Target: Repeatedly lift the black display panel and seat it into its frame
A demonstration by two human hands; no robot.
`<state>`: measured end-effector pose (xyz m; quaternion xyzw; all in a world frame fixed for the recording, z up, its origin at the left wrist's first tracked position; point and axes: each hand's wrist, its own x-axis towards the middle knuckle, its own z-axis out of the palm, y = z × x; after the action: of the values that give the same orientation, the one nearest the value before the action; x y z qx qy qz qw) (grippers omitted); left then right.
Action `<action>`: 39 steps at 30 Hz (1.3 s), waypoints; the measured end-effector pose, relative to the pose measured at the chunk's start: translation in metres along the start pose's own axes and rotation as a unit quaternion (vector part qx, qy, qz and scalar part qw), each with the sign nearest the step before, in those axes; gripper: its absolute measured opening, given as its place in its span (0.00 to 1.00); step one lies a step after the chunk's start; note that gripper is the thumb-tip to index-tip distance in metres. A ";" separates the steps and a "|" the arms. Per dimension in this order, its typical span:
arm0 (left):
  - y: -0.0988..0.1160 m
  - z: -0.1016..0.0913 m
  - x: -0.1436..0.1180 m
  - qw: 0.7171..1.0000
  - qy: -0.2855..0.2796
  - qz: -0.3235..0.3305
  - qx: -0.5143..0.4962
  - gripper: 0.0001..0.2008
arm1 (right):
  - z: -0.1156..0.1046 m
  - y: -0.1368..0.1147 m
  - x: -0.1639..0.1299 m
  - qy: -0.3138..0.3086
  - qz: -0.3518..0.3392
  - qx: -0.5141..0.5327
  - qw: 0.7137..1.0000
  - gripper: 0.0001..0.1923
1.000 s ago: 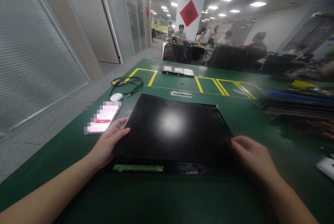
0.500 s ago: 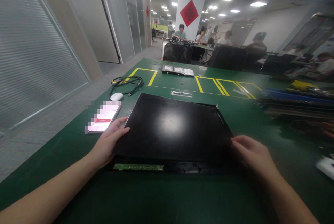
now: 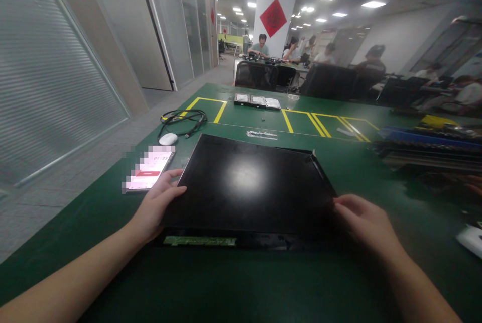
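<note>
A black LCD screen panel (image 3: pixel 233 192) lies over a darker frame (image 3: pixel 314 154), whose right corner sticks out at the far side. Along the near edge runs a green circuit board strip (image 3: pixel 199 240). My left hand (image 3: pixel 160 197) grips the panel's left edge, thumb on top and fingers beneath. At the right edge, my right hand (image 3: pixel 357 215) is closed in a pinch at the rim; its fingertips are partly hidden. A ceiling light reflects in the middle of the glossy surface.
Left of the panel are a lit phone (image 3: pixel 148 170), a white mouse (image 3: pixel 168 139) and a coiled black cable (image 3: pixel 184 121). Several hard drives (image 3: pixel 257 101) sit at the back of the green table (image 3: pixel 241 288). Blurred equipment (image 3: pixel 425 137) stands at right. People sit beyond.
The panel's left side has shifted slightly left against the frame beneath. Both hands keep almost the same places at its edges.
</note>
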<state>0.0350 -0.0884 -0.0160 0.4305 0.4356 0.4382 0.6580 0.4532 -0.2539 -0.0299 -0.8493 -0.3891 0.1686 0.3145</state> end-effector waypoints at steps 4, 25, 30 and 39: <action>-0.001 0.001 0.001 1.000 0.001 0.003 -0.001 0.26 | 0.001 0.004 0.000 -0.006 0.000 0.013 1.000 0.19; 0.005 0.000 0.005 0.998 -0.030 -0.043 0.018 0.28 | 0.000 -0.003 -0.001 0.017 -0.010 -0.003 1.000 0.19; 0.005 0.002 0.004 0.999 -0.028 -0.043 0.017 0.27 | -0.001 -0.007 -0.003 0.009 0.011 -0.013 1.000 0.21; 0.008 0.001 0.004 0.998 -0.019 -0.063 0.022 0.28 | 0.001 0.001 -0.002 -0.001 0.011 0.006 1.000 0.20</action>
<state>0.0356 -0.0827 -0.0093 0.4251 0.4585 0.3777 0.6829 0.4520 -0.2551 -0.0316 -0.8515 -0.3787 0.1758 0.3173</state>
